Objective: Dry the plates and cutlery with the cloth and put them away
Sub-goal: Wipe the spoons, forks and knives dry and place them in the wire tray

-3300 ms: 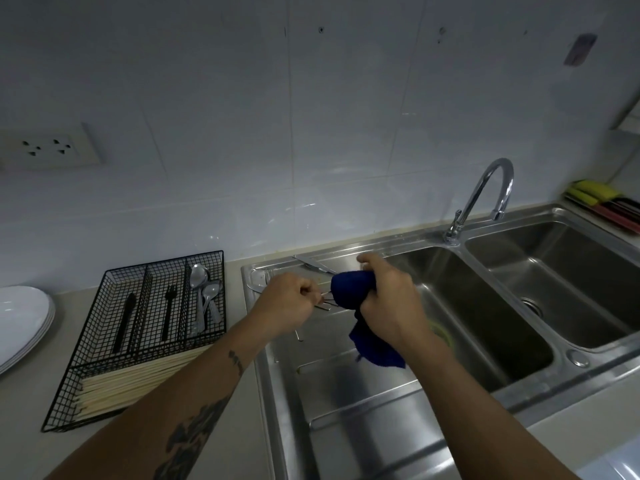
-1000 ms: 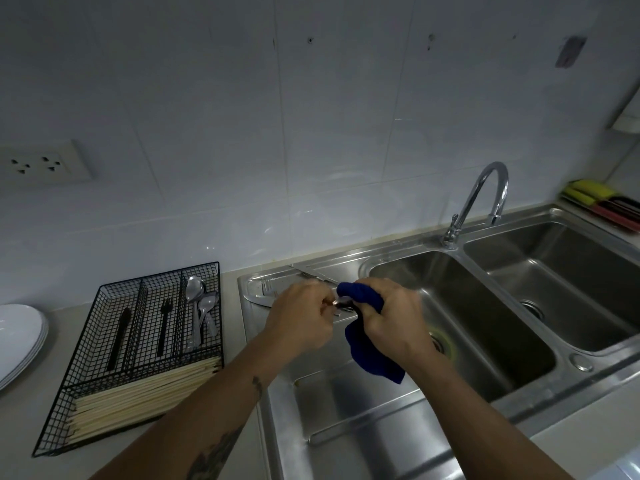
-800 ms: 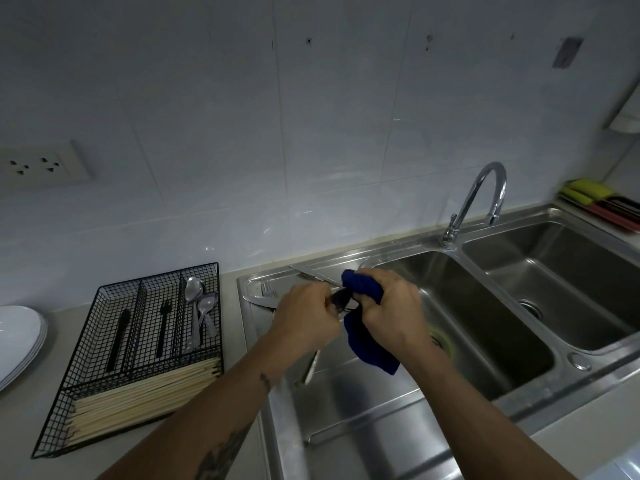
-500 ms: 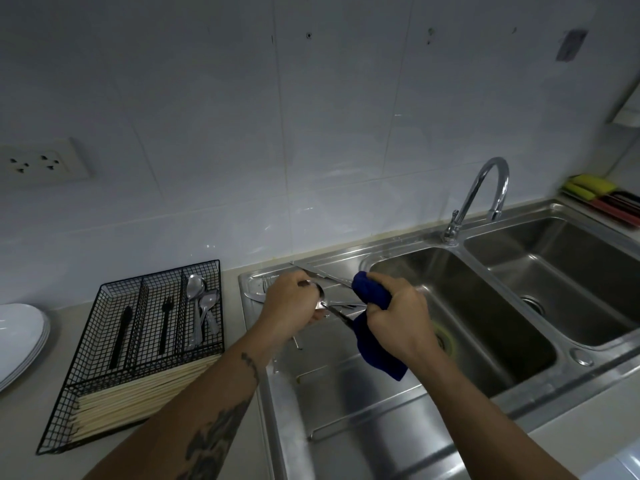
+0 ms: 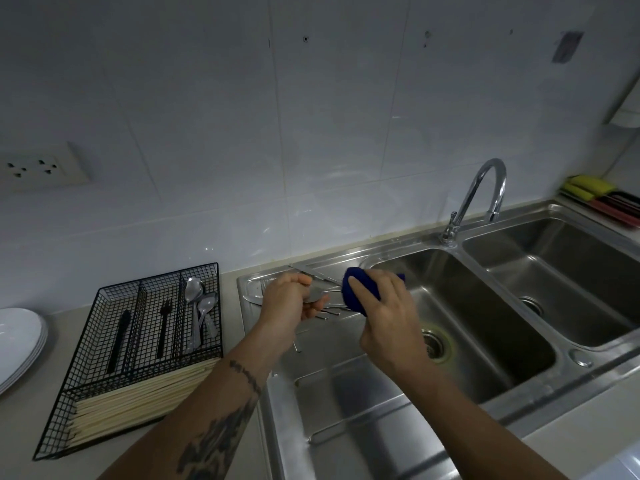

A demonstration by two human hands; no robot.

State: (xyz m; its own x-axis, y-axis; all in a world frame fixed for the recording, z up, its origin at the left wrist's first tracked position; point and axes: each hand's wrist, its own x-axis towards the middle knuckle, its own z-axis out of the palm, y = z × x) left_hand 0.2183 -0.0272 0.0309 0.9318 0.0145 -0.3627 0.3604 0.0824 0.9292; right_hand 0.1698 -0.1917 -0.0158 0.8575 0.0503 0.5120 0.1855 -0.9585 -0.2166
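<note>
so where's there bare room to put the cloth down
Free: the counter strip between the white plates and wire caddy, and the drainboard nearest you. Crowded: the drainboard's far end, with loose cutlery under both hands.

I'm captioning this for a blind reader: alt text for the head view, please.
Over the sink drainboard, the left hand holds a spoon while the right hand grips a blue cloth. A wire cutlery tray sits left.

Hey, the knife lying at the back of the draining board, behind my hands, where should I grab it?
Probably by the left end of the knife, coming from above. It lies flat on the draining board, slanting away behind the left hand, and its right end disappears behind the blue cloth. Which end is the handle isn't clear.
</note>
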